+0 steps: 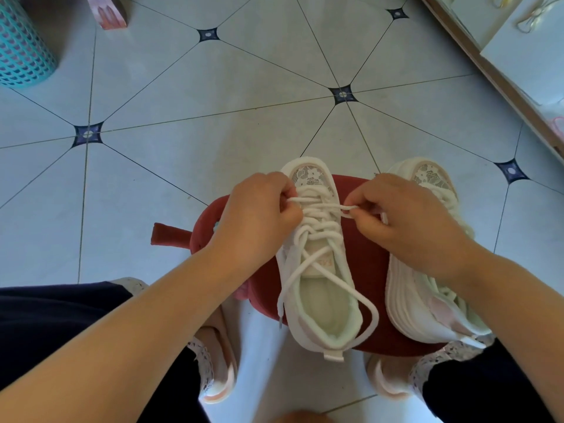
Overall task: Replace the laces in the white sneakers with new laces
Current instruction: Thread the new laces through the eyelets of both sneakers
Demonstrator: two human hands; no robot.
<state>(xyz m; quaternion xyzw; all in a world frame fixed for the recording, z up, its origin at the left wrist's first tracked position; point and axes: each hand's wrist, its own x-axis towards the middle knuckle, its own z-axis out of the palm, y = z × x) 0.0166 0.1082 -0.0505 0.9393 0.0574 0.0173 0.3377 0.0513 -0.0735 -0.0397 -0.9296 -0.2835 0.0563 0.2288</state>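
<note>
While one white sneaker [320, 257] stands upright on a red stool [366, 257], toe toward twelve o'clock, the left hand [259, 218] and right hand [406, 221] work its white lace [323, 206] near the toe — each hand's fingers pinched narrow on the lace, which runs taut between them across the upper. The loose lace ends trail toward six o'clock over the shoe's opening. At three o'clock, the second sneaker [427, 300] lies tipped on its side — sole facing the first.
</note>
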